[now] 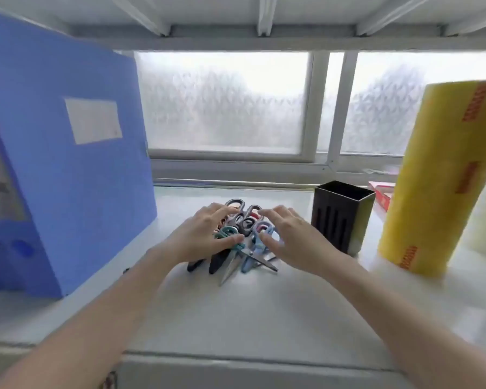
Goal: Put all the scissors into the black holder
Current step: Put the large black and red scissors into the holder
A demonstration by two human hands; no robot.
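Flanking the scissors pile, left hand and right hand spread, gripping nothing, black holder just right.

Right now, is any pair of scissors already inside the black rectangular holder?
No, the black rectangular holder looks empty at its open top, and the scissors lie piled on the white shelf under both hands.

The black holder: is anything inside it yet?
From this view the black holder shows only dark inner walls near its rim; nothing sticks out. Its bottom is hidden. The scissors lie piled beside it, under both hands.
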